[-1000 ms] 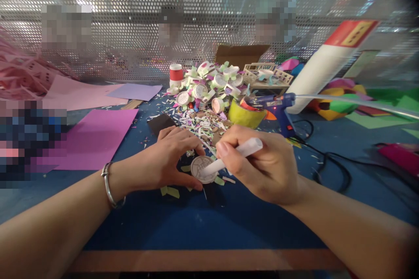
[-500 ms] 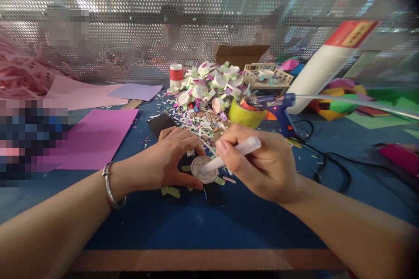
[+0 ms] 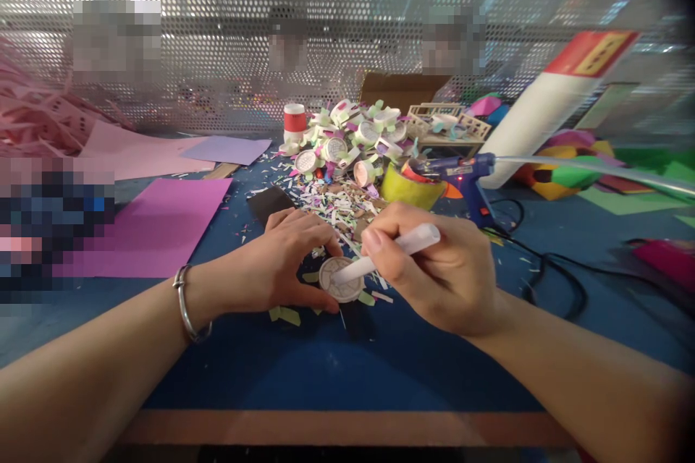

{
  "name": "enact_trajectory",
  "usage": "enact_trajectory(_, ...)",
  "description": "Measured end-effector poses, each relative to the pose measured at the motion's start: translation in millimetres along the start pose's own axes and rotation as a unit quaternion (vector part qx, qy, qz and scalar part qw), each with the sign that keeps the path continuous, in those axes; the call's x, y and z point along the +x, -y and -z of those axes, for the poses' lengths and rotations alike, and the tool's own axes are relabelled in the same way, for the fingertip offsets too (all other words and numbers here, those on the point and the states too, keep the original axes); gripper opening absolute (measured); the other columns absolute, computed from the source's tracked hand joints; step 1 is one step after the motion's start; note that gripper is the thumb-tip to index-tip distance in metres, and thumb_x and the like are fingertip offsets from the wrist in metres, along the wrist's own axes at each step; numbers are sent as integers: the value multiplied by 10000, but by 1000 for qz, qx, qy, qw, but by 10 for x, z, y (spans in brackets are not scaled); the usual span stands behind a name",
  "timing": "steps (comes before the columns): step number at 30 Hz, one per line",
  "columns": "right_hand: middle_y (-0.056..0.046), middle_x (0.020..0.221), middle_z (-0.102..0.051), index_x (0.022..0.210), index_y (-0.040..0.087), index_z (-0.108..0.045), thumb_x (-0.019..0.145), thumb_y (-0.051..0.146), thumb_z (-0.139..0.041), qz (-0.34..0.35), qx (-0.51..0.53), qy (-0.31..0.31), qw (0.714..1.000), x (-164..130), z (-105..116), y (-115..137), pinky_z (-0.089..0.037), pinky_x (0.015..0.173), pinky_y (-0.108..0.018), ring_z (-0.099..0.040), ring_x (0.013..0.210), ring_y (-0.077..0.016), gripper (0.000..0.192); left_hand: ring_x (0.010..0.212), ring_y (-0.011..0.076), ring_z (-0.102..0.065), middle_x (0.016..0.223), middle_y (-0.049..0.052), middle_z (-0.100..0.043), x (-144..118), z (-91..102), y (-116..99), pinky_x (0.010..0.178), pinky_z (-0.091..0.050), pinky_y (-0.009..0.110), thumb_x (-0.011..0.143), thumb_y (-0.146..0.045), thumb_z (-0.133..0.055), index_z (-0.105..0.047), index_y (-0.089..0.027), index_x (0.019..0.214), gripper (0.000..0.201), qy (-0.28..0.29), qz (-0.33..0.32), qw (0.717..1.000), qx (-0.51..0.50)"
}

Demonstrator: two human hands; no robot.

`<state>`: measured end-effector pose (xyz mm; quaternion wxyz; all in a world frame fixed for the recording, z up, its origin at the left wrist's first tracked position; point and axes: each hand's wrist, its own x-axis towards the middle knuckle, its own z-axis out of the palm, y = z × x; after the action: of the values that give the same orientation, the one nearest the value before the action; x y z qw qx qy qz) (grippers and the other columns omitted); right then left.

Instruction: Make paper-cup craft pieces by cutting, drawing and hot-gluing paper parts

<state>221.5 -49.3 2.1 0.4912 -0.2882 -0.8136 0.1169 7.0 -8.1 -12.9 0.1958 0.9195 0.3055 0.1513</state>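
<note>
My left hand (image 3: 290, 264) curves around a small round whitish disc (image 3: 337, 288) with a raised pattern, thumb and fingers at its edge. My right hand (image 3: 434, 268) grips a thick white tube-shaped stick (image 3: 418, 239) like a pen. The stick's lower end rests on the disc's face. Beneath and around the disc lie light green paper scraps (image 3: 285, 315) and a dark strip (image 3: 355, 322). A black piece (image 3: 270, 204) lies just beyond my left hand.
Behind my hands are paper clippings (image 3: 342, 206) and a heap of small round cups (image 3: 335, 150). A blue glue gun (image 3: 472, 181) rests in a yellow-green holder (image 3: 410, 192), its black cord (image 3: 548, 260) trailing right. Magenta paper (image 3: 168, 224) lies left; a white roll (image 3: 535, 119) leans at right.
The stick's upper end has shifted slightly to the right in my right hand. The view has moved a little; my left hand stays at the disc.
</note>
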Motion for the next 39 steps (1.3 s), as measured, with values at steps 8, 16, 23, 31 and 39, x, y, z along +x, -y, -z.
enact_trajectory(8,33,622,-532,723,189,-537,944,160,-548,3,5,11,1000,32,-26,-12,-378,507,-228,-447,530,-72,223,1095,279,-533,1102,50,-631,9,15,-6,955,-350,428,733,-570,-802,-605,-237,1044,496,11,-4,1000,8)
enact_trajectory(16,32,636,-531,726,172,-546,956,164,-550,-3,-13,21,1000,19,-29,-22,-373,528,-221,-436,542,-60,230,1100,280,-535,1111,55,-627,7,18,-29,978,-349,433,729,-566,-810,-607,-231,1041,501,14,8,1000,6)
enact_trajectory(23,32,637,-520,725,171,-550,963,169,-546,-1,-17,18,1000,25,-31,-25,-371,529,-221,-431,538,-57,238,1111,277,-519,1114,54,-625,6,28,-40,992,-337,439,726,-563,-813,-607,-223,1045,510,23,14,1000,12)
enact_trajectory(31,29,635,-512,721,170,-550,963,174,-547,-6,-11,12,1000,23,-36,-50,-380,543,-227,-441,554,-65,243,1097,267,-524,1119,54,-619,9,25,-39,978,-341,428,737,-558,-808,-599,-217,1048,506,25,10,1000,10)
enact_trajectory(39,40,615,-510,733,161,-579,963,165,-549,-9,-18,0,1000,26,-39,-43,-372,533,-221,-430,527,-55,232,1088,275,-528,1112,55,-622,4,14,-26,979,-345,435,722,-567,-813,-608,-216,1047,520,18,10,1000,12)
